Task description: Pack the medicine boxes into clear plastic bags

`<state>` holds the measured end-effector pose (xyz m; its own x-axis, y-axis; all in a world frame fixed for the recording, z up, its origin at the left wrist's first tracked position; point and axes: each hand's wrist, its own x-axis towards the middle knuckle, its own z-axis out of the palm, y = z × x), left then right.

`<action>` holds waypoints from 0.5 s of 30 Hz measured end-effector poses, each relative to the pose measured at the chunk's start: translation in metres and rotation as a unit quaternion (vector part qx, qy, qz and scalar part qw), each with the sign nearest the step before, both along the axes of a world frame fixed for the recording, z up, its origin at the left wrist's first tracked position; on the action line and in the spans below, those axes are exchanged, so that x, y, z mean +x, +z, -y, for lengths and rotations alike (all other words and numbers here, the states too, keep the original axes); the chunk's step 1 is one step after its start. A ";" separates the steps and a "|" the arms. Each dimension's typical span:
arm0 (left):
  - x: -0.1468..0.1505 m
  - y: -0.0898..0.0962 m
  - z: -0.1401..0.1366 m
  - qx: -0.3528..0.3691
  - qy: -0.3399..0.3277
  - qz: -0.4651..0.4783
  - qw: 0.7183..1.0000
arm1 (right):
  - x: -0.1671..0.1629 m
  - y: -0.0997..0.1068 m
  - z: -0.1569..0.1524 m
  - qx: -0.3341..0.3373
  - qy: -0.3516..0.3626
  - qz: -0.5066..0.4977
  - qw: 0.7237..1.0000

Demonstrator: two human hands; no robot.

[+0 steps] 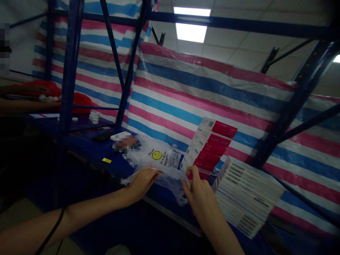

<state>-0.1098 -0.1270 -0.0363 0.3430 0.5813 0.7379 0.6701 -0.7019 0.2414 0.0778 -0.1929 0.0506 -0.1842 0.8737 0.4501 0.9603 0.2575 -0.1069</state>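
Between my two hands stretches a thin translucent plastic bag (172,179), crumpled and hanging over the front of the blue table. My left hand (145,180) grips its left part, fingers pressed together. On the right, my right hand (196,185) pinches the bag's other side between thumb and fingers. Just behind lies a white plastic bag (152,150) printed with a yellow smiley face; whether both are one bag I cannot tell. A small clear bottle (174,147) stands at its right side. Red-and-white flat cartons (209,148) rise just beyond my right hand.
A stack of white printed cartons (247,194) leans at the right. A yellow slip (106,160), a dark flat object (103,136) and white round containers (94,117) lie leftward on the table. Blue rack posts (70,67) frame the space. Another person's arm (29,105) reaches in at far left.
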 end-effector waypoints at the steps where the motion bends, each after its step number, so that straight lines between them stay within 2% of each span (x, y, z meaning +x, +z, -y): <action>1: 0.002 0.002 0.001 0.002 -0.001 -0.020 1.000 | 0.000 0.000 0.000 -0.003 -0.009 0.021 1.000; 3: 0.005 0.005 -0.001 -0.008 -0.010 -0.084 0.996 | -0.002 0.003 0.001 -0.026 -0.035 0.070 0.997; 5: 0.004 0.012 -0.010 -0.033 -0.055 -0.163 0.985 | -0.004 0.009 0.000 -0.054 -0.055 0.118 0.990; 8: -0.004 0.028 -0.034 -0.094 -0.136 -0.268 0.949 | -0.001 0.021 -0.009 -0.051 -0.064 0.172 0.982; 11: -0.009 0.047 -0.058 -0.179 -0.131 -0.343 0.913 | 0.004 0.036 -0.020 -0.043 -0.095 0.218 0.970; 13: -0.006 0.057 -0.068 -0.207 -0.122 -0.368 0.898 | -0.002 0.044 -0.022 0.004 -0.103 0.227 0.968; 15: -0.001 0.062 -0.073 -0.198 -0.110 -0.361 0.905 | -0.018 0.046 -0.018 0.100 -0.040 0.201 0.974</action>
<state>-0.1106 -0.0540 0.0257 0.7914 0.6109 0.0245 0.6089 -0.7911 0.0584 0.0597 -0.1745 0.0968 -0.3164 0.7947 0.5181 0.9318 0.1580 0.3267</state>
